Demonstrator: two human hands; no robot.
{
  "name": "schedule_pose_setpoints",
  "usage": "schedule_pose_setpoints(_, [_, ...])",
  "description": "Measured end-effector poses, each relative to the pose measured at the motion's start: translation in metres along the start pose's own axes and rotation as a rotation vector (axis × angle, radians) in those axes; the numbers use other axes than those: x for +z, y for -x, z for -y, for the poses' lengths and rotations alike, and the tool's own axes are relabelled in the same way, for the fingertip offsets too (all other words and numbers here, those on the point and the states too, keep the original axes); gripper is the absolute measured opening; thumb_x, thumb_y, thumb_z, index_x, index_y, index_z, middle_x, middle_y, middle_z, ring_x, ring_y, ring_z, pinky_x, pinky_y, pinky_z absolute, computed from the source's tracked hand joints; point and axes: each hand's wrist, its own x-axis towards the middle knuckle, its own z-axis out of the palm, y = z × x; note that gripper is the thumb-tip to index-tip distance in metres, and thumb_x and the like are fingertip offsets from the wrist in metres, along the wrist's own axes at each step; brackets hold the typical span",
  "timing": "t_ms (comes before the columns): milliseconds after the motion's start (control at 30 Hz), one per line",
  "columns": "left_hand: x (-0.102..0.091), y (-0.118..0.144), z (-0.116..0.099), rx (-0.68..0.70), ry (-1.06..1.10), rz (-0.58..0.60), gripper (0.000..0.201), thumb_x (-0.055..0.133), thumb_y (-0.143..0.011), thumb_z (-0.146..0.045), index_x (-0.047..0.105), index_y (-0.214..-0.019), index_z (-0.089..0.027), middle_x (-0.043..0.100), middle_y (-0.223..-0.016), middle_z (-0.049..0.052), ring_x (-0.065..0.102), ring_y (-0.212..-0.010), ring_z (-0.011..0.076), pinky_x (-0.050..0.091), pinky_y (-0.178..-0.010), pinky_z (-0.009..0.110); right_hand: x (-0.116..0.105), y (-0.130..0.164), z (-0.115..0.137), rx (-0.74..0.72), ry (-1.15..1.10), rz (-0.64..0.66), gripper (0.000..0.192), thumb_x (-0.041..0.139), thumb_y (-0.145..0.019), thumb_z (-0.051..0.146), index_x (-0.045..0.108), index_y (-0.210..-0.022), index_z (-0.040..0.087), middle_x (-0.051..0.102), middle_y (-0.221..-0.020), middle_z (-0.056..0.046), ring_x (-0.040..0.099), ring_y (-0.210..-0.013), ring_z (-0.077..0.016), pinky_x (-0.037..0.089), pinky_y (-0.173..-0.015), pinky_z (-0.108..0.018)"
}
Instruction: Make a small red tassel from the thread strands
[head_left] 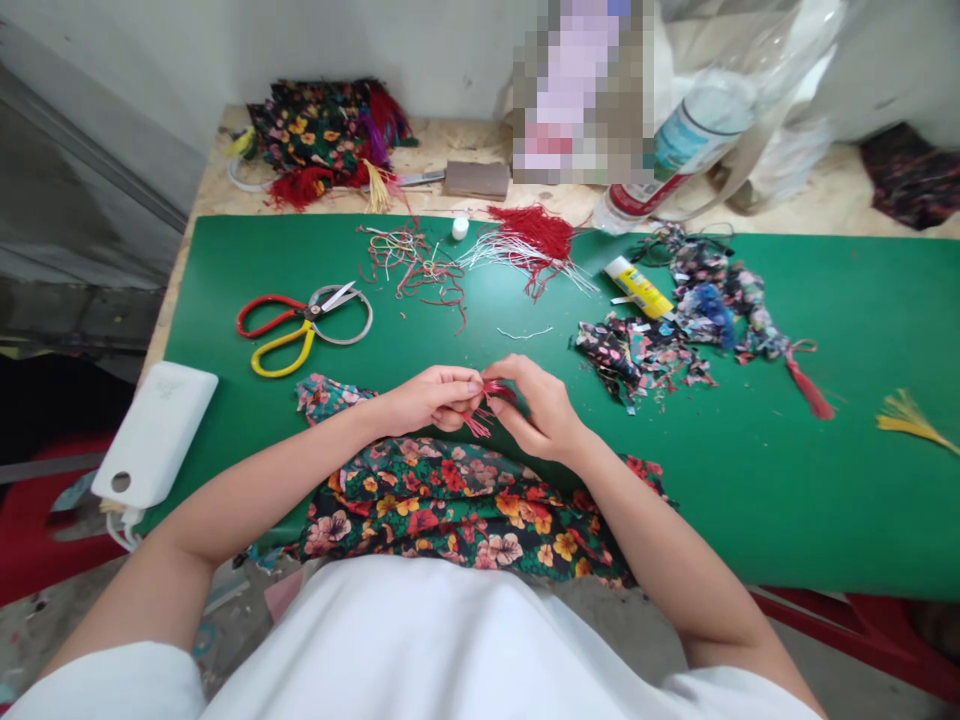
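Fingertips of both hands meet over a small red tassel (486,405), just beyond the near edge of the green mat (787,480). The left hand (427,400) pinches it with thumb and forefinger closed tight; the right hand (536,405) curls round its far end, fingers closed on the threads. My reading is that the tassel is being bound or shaped, a step that calls for a steady pinch while the loose strands are gathered.

Under the wrists lies floral cloth (457,510), draping off the mat toward the lap. To the left rest scissors (304,322) with red and yellow handles, well apart from the hands. Far from them lie red and white thread bundles (529,245); to the right, fabric scraps (645,355) and a yellow glue tube (639,287).

As for containers, a clear plastic bottle (697,135) lies tilted at the far edge; its contents cannot be told.
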Motion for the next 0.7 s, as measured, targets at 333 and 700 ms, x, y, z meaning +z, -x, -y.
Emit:
schedule_pose_setpoints(333, [-0.0019, 0.0007, 0.0002, 0.026, 0.039, -0.004, 0.032, 0.066, -0.077, -0.039, 0.051, -0.069, -0.012, 0.031, -0.053, -0.009, 0.02, -0.037, -0.0013, 0.016, -0.039, 0.015, 0.0054, 0.0014, -0.002, 0.011, 0.104, -0.052, 0.01, 0.045, -0.093, 0.019, 0.053, -0.099, 0.021, 0.069, -0.086, -0.004, 0.065, -0.076, -0.0131, 0.048, -0.065, -0.024])
schedule_pose_setpoints(700, [-0.0028, 0.0001, 0.0027, 0.047, -0.001, 0.015, 0.032, 0.061, -0.081, -0.041, 0.051, -0.071, -0.013, 0.026, -0.053, -0.009, 0.02, -0.038, -0.0007, 0.016, -0.04, 0.015, 0.0066, 0.0027, -0.0027, -0.031, 0.167, -0.101, 0.01, 0.046, -0.091, 0.014, 0.052, -0.092, 0.021, 0.067, -0.079, -0.003, 0.063, -0.069, -0.012, 0.046, -0.059, -0.022])
